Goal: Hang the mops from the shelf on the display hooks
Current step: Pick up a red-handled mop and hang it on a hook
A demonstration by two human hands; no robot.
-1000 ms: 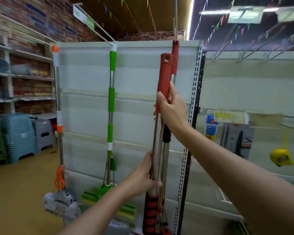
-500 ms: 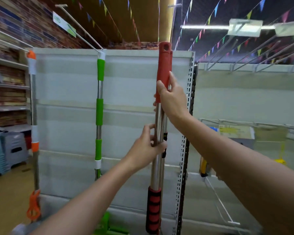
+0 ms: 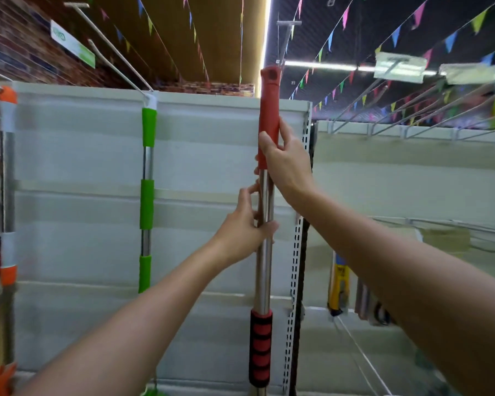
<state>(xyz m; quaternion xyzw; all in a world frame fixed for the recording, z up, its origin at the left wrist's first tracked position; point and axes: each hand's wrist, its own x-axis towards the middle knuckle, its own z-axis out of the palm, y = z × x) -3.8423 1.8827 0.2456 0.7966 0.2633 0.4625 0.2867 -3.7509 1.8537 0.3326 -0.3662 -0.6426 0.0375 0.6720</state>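
I hold the red mop (image 3: 265, 224) upright with both hands: my right hand (image 3: 286, 164) grips its red handle and my left hand (image 3: 245, 232) is closed around the steel pole below. I think I should lift it straight so that the hole at its top meets the hook (image 3: 283, 44) just above. Left of the red mop I count two hanging mops, the green one (image 3: 147, 195) and the orange one (image 3: 7, 224).

Red-handled mop (image 3: 268, 115) — red-and-black ribbed grip (image 3: 260, 347); green-banded mop (image 3: 147, 201)
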